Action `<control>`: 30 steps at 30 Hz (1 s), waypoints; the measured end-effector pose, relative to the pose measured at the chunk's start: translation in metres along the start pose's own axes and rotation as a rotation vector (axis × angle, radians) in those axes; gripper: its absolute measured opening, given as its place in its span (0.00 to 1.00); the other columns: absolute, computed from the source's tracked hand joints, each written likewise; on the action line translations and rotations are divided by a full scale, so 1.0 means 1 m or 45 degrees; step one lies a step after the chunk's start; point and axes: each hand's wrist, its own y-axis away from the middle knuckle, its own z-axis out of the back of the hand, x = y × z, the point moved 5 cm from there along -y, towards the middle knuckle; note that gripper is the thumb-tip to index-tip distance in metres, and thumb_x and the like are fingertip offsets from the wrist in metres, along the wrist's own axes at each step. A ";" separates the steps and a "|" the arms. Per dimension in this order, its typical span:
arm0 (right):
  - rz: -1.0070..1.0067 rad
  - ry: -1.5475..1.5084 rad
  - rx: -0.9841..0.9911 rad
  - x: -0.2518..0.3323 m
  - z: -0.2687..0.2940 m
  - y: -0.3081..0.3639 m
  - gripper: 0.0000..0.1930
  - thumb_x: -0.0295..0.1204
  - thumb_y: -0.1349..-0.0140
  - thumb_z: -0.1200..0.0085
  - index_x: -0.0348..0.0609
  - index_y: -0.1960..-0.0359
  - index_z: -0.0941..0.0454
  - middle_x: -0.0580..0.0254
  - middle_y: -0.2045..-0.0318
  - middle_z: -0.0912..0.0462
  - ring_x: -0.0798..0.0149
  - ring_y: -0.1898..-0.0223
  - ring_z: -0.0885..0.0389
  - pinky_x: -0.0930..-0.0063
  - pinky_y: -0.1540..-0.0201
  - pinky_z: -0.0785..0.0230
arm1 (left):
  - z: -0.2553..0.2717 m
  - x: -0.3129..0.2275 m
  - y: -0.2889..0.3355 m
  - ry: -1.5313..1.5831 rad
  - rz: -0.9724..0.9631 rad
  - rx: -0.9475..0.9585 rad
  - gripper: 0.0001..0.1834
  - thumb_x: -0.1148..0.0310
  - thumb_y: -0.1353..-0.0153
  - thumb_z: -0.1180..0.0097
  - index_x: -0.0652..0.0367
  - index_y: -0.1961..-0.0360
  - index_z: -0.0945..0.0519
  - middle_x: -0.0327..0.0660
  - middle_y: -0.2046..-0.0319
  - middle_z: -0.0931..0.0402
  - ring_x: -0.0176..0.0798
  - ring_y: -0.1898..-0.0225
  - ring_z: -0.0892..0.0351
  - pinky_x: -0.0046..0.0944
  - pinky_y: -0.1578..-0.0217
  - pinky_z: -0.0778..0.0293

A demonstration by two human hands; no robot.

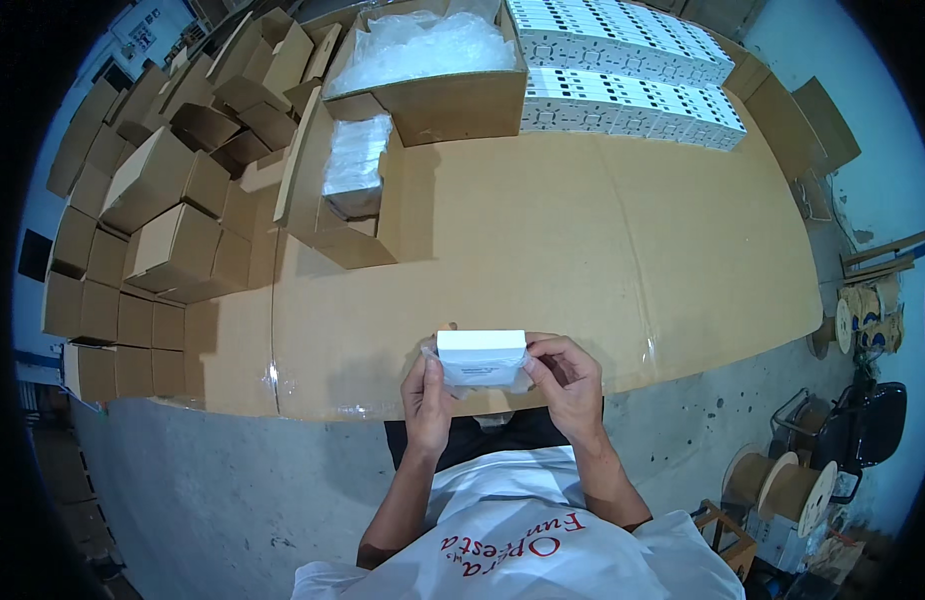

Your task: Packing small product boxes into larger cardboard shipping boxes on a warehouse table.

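Observation:
Between my two hands is a small white box [482, 352], held level above the near edge of the table. A clear plastic bag wraps its lower part and sticks out at both sides. My left hand [426, 395] pinches the bag and box at the left end, thumb on the near side. My right hand [566, 383] grips the right end, thumb and fingers pressed on the plastic. The fingers behind the box are mostly hidden. Beyond my left hand stands an open brown carton [328, 235] holding a stack of plastic-wrapped white boxes [357, 165].
The table [543, 230] is covered with brown cardboard. At the back, a large carton [453, 108] is filled with clear plastic bags [423, 52]. Rows of white boxes [623, 100] stand at the back right. Brown cartons [178, 245] pile up at left. Wooden spools [793, 490] lie on the floor at right.

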 end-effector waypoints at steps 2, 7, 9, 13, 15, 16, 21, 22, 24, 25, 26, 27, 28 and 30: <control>0.166 0.079 -0.048 0.007 0.000 0.001 0.07 0.14 0.37 0.42 0.33 0.58 0.20 0.53 0.53 0.17 0.69 0.52 0.20 0.75 0.50 0.25 | 0.007 0.000 -0.004 -0.033 -0.122 0.013 0.20 0.67 0.24 0.53 0.63 0.36 0.27 0.37 0.54 0.22 0.31 0.52 0.23 0.33 0.46 0.27; 0.282 0.156 0.088 0.010 0.005 -0.003 0.09 0.13 0.40 0.41 0.33 0.59 0.20 0.51 0.52 0.17 0.66 0.51 0.19 0.73 0.50 0.24 | 0.021 -0.002 -0.008 -0.004 -0.092 -0.014 0.23 0.80 0.32 0.43 0.63 0.37 0.26 0.38 0.56 0.22 0.34 0.52 0.23 0.36 0.45 0.27; 0.327 0.160 0.133 0.013 0.006 -0.003 0.09 0.13 0.40 0.41 0.33 0.59 0.20 0.50 0.52 0.17 0.66 0.51 0.19 0.74 0.50 0.24 | 0.020 -0.011 -0.010 0.136 -0.284 0.121 0.21 0.82 0.35 0.41 0.63 0.40 0.24 0.39 0.57 0.21 0.34 0.52 0.23 0.38 0.45 0.26; 0.275 0.082 0.177 0.010 0.007 -0.004 0.08 0.13 0.39 0.41 0.34 0.59 0.21 0.47 0.50 0.17 0.64 0.50 0.19 0.74 0.50 0.24 | 0.020 -0.015 -0.013 0.112 -0.273 0.133 0.19 0.82 0.36 0.40 0.61 0.44 0.23 0.38 0.59 0.22 0.37 0.52 0.23 0.41 0.45 0.26; 0.246 0.012 0.172 0.008 0.007 -0.004 0.07 0.13 0.38 0.42 0.34 0.59 0.21 0.47 0.50 0.17 0.64 0.50 0.19 0.73 0.51 0.24 | 0.016 -0.018 -0.013 0.246 -0.271 0.201 0.19 0.80 0.36 0.40 0.59 0.44 0.23 0.38 0.60 0.22 0.43 0.51 0.22 0.45 0.44 0.27; 0.237 -0.035 0.206 0.007 0.006 -0.004 0.09 0.14 0.37 0.42 0.35 0.57 0.22 0.46 0.49 0.18 0.63 0.49 0.19 0.72 0.49 0.25 | 0.016 -0.019 -0.013 0.247 -0.275 0.200 0.19 0.80 0.36 0.40 0.59 0.44 0.23 0.38 0.60 0.22 0.43 0.51 0.22 0.45 0.44 0.27; 0.264 -0.152 0.268 0.005 0.000 -0.007 0.13 0.15 0.38 0.40 0.36 0.52 0.25 0.46 0.48 0.18 0.62 0.47 0.20 0.67 0.43 0.27 | 0.015 -0.016 -0.014 0.237 -0.223 0.185 0.23 0.79 0.37 0.38 0.60 0.41 0.26 0.41 0.56 0.21 0.46 0.47 0.22 0.48 0.43 0.27; 0.225 -0.112 0.232 0.006 -0.002 -0.007 0.16 0.15 0.39 0.40 0.36 0.50 0.26 0.46 0.48 0.18 0.60 0.46 0.20 0.65 0.41 0.28 | 0.012 -0.017 -0.014 0.236 -0.224 0.183 0.23 0.79 0.37 0.38 0.60 0.41 0.26 0.41 0.56 0.21 0.46 0.47 0.22 0.48 0.43 0.27; 0.187 -0.072 0.197 0.009 -0.005 -0.006 0.18 0.15 0.41 0.40 0.35 0.49 0.26 0.45 0.48 0.18 0.58 0.46 0.19 0.63 0.39 0.29 | 0.004 -0.019 -0.012 0.045 -0.212 0.192 0.26 0.77 0.37 0.35 0.63 0.38 0.28 0.45 0.51 0.21 0.44 0.45 0.22 0.46 0.41 0.28; 0.139 0.010 0.197 0.009 -0.007 -0.006 0.19 0.15 0.42 0.39 0.35 0.48 0.26 0.47 0.49 0.18 0.59 0.46 0.19 0.64 0.39 0.29 | 0.003 -0.019 -0.010 0.046 -0.213 0.191 0.26 0.77 0.37 0.35 0.63 0.38 0.28 0.45 0.51 0.21 0.44 0.45 0.22 0.46 0.41 0.28; 0.091 0.092 0.196 0.008 -0.007 -0.006 0.20 0.14 0.42 0.39 0.34 0.48 0.25 0.48 0.50 0.17 0.61 0.47 0.19 0.65 0.39 0.29 | 0.001 -0.017 -0.009 -0.093 -0.183 0.217 0.26 0.76 0.37 0.35 0.66 0.39 0.28 0.47 0.51 0.20 0.42 0.46 0.22 0.44 0.42 0.27; 0.092 0.093 0.197 0.006 -0.005 -0.006 0.20 0.14 0.42 0.39 0.34 0.48 0.25 0.48 0.50 0.17 0.61 0.47 0.19 0.65 0.39 0.29 | 0.000 -0.015 -0.007 -0.231 -0.153 0.244 0.26 0.75 0.37 0.35 0.68 0.40 0.27 0.48 0.50 0.20 0.40 0.47 0.21 0.42 0.42 0.27; 0.040 0.081 0.219 -0.002 -0.002 -0.006 0.19 0.15 0.42 0.38 0.35 0.48 0.24 0.50 0.51 0.17 0.63 0.48 0.19 0.67 0.41 0.28 | 0.002 -0.013 -0.005 -0.231 -0.154 0.244 0.26 0.75 0.37 0.35 0.68 0.40 0.27 0.48 0.50 0.20 0.40 0.47 0.21 0.42 0.42 0.27; -0.012 0.069 0.243 -0.010 0.001 -0.007 0.19 0.15 0.41 0.38 0.35 0.48 0.23 0.51 0.52 0.17 0.64 0.49 0.19 0.69 0.42 0.28 | 0.006 -0.005 -0.004 -0.325 0.020 0.240 0.17 0.75 0.36 0.37 0.67 0.46 0.21 0.45 0.54 0.18 0.37 0.51 0.19 0.38 0.47 0.25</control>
